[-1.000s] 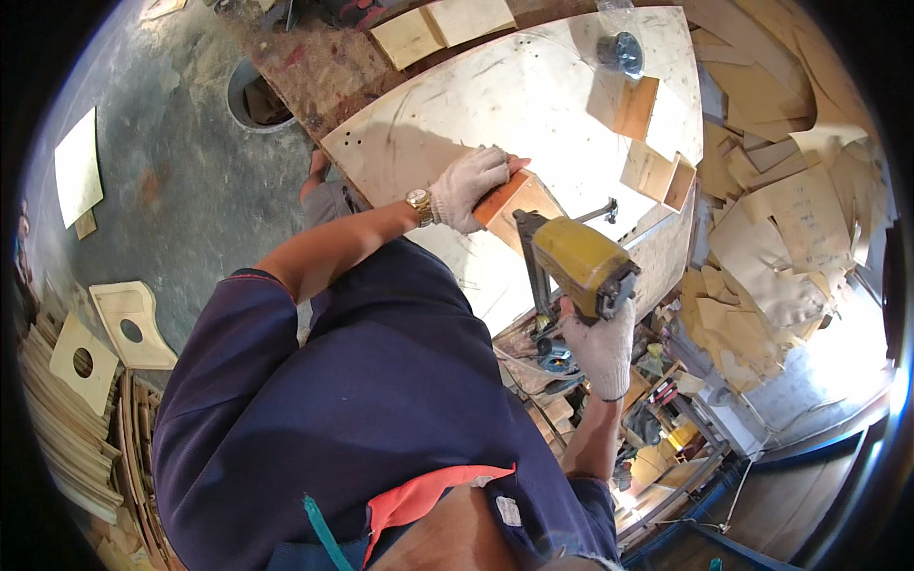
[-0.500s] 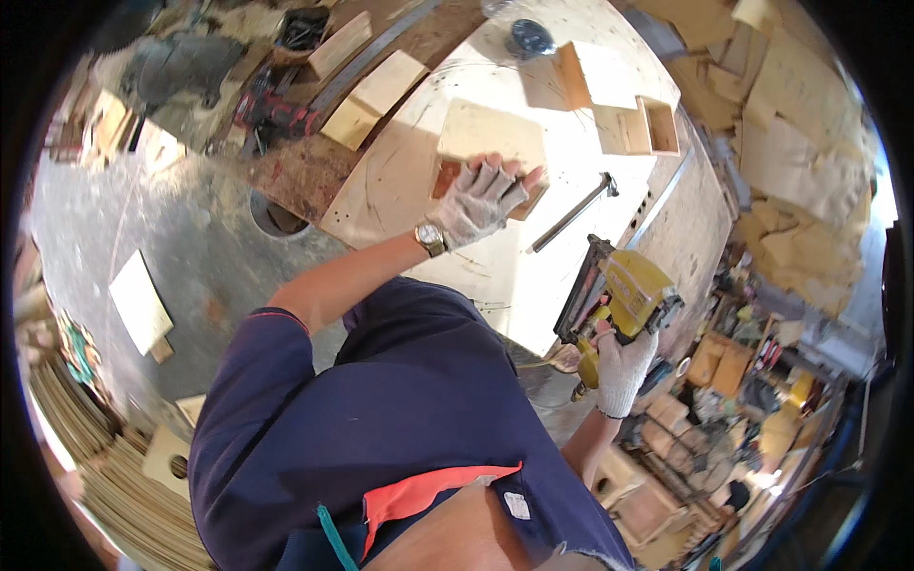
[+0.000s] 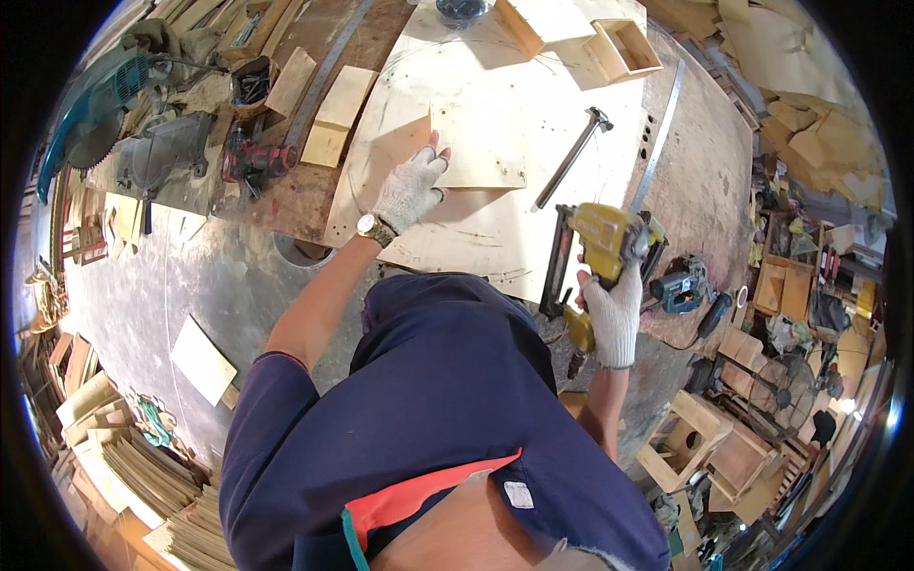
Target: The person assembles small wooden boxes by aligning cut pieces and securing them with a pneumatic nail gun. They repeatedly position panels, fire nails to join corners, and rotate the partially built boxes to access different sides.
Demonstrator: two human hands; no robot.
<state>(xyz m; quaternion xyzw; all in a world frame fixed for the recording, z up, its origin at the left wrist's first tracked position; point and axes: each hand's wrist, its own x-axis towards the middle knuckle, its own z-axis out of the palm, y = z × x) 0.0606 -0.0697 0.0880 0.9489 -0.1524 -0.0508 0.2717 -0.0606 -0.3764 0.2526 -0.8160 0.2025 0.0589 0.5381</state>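
My left hand (image 3: 409, 187), in a white knit glove with a wristwatch, rests flat on a thin square plywood piece (image 3: 476, 147) lying on the large plywood worktop (image 3: 495, 238). My right hand (image 3: 609, 309), also gloved, grips the handle of a yellow nail gun (image 3: 600, 247) held near the worktop's front edge, to the right of my body. A hammer (image 3: 569, 157) lies on the worktop between the plywood piece and the nail gun.
Open wooden boxes (image 3: 624, 48) sit at the worktop's far end. A red drill (image 3: 249, 160), wood blocks (image 3: 333, 128) and a mitre saw (image 3: 105, 114) are on the left. Stacked plywood (image 3: 143, 466) lies lower left; small wooden boxes (image 3: 685, 438) and a blue power tool (image 3: 678, 290) are on the right.
The view has swung toward the worktop's left side. My left hand has stayed on the plywood piece, sliding it along the worktop. My right hand has kept the nail gun.
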